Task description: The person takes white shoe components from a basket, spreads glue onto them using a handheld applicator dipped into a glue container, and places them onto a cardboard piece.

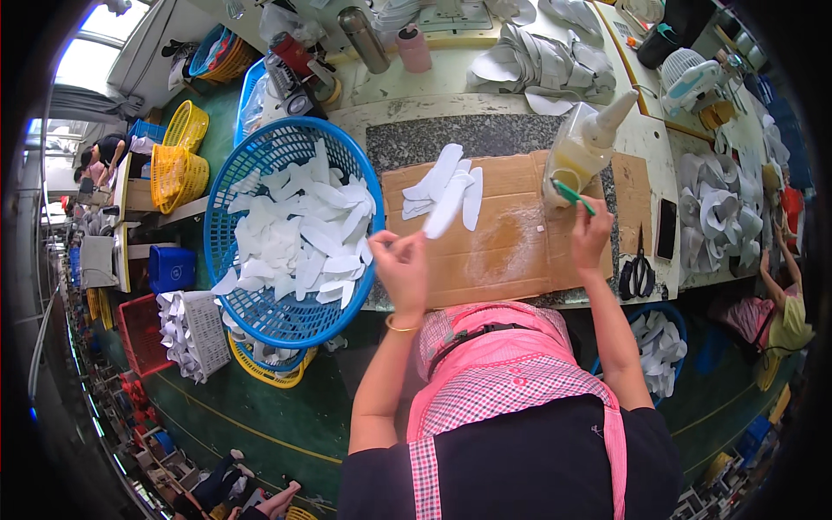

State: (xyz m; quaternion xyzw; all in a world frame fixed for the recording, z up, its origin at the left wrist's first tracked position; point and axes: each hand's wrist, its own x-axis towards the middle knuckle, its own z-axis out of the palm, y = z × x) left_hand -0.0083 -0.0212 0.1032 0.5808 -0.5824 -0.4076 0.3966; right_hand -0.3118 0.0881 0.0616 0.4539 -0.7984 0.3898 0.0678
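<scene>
My left hand [402, 267] is closed in a pinch on the near end of a white flat oblong piece [447, 208], which slants over a small pile of similar pieces [422, 192] on the cardboard sheet [511, 282]. In my right hand [593, 236] is a slim green-handled brush [572, 198]. Its far end meets a clear bottle [575, 154] with a pale nozzle and yellowish liquid inside; I cannot make out the bristles. A pale smear and a tiny light block [540, 229] lie on the cardboard between my hands.
At left a blue basket [227, 299] holds many white pieces. Scissors [639, 270] and a phone [666, 229] lie to the right. Stacked white pieces [546, 65], a steel flask [364, 40] and a pink cup [413, 48] stand farther back. Another person [776, 303] is at far right.
</scene>
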